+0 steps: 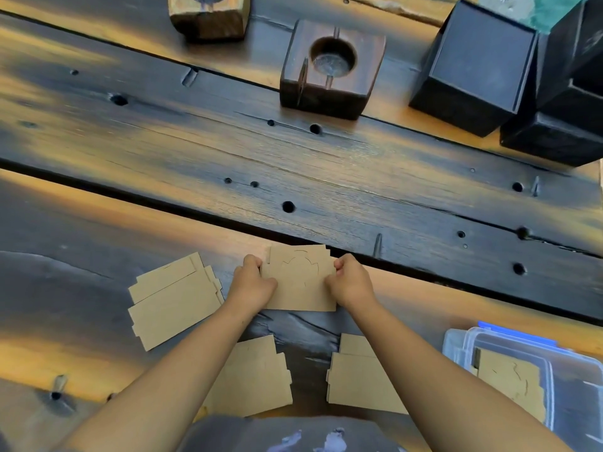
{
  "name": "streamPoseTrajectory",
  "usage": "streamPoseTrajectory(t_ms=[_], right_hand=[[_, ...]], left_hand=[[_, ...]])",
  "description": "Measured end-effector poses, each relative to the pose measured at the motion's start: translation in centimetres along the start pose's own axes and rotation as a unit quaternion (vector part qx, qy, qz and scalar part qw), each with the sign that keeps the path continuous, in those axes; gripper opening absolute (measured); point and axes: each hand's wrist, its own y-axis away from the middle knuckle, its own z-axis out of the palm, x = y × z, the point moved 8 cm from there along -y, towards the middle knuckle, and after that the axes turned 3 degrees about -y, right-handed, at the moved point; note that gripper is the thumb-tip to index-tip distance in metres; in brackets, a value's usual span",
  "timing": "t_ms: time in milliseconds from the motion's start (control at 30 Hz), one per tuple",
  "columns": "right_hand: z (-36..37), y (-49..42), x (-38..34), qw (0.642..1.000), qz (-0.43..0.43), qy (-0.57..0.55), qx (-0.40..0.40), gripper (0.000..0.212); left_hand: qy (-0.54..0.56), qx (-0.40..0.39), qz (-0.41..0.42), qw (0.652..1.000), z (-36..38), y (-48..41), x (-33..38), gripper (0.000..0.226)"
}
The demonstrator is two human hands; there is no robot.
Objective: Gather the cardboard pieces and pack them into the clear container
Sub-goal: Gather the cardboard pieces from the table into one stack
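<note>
A small stack of brown cardboard pieces (298, 280) with a scored circle on top rests on the dark wooden table (326, 177). My left hand (251, 283) grips its left edge and my right hand (350, 280) grips its right edge. More cardboard pieces lie around: a pile at the left (173, 301), one under my left forearm (257, 376), one under my right forearm (362, 376). The clear container (554, 370) with a blue-trimmed rim sits at the lower right and holds a cardboard piece (509, 383).
Two wooden blocks with round holes stand at the back, one at top left (208, 17) and one in the middle (329, 70). Black boxes (483, 70) are stacked at the back right. A deep gap runs between the table planks.
</note>
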Motion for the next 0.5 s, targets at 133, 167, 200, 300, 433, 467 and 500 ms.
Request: streamPoseTrajectory(t_ms=[133,167,200,300,433,467,500], right_hand=[[-0.9,0.8,0.4,1.000,-0.012,0.015,0.000,0.022],[-1.3,1.2,0.6,1.000,-0.016,0.016,0.003,0.022],[-1.6,1.7,0.9,1.000,-0.017,0.016,0.007,0.022],[-2.9,3.6,2.4,1.000,-0.015,0.009,0.024,0.025],[-4.1,6.1,5.2,0.999,0.001,0.013,0.039,0.023],[-4.4,6.8,6.0,0.999,0.004,0.014,0.040,0.021],[-4.6,7.4,6.8,0.999,0.008,0.015,0.041,0.018]], left_hand=[[-0.008,-0.001,0.015,1.000,0.1,0.9,0.1,0.031],[-0.007,-0.002,0.021,1.000,0.2,1.2,0.2,0.029],[-0.007,-0.005,0.027,1.000,0.4,1.6,0.3,0.028],[-0.021,-0.012,0.056,0.998,1.3,3.2,0.8,0.028],[-0.057,-0.011,0.099,0.993,3.0,5.6,1.2,0.028],[-0.067,-0.012,0.106,0.992,3.5,6.3,1.2,0.027],[-0.075,-0.010,0.110,0.991,4.1,7.0,1.1,0.027]])
